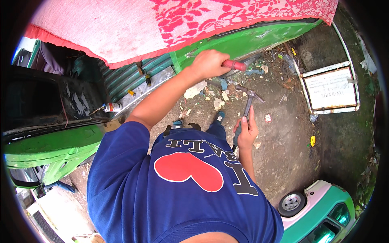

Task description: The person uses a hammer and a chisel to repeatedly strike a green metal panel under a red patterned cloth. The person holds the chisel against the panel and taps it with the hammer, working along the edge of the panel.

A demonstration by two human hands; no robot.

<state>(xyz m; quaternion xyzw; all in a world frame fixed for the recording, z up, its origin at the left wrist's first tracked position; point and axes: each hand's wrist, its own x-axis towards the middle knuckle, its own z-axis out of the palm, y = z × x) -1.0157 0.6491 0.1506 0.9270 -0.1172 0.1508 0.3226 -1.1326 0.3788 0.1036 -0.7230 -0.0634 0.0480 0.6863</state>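
Red handle [235,65] sits in my left hand's [208,63] grip, top middle of the frame; my right hand [246,134] grips a hammer [248,103], right of centre.

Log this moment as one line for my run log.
left hand: holds red-handled tool | right hand: holds grey metal hammer | ahead: green metal panel, pink-and-white patterned cloth
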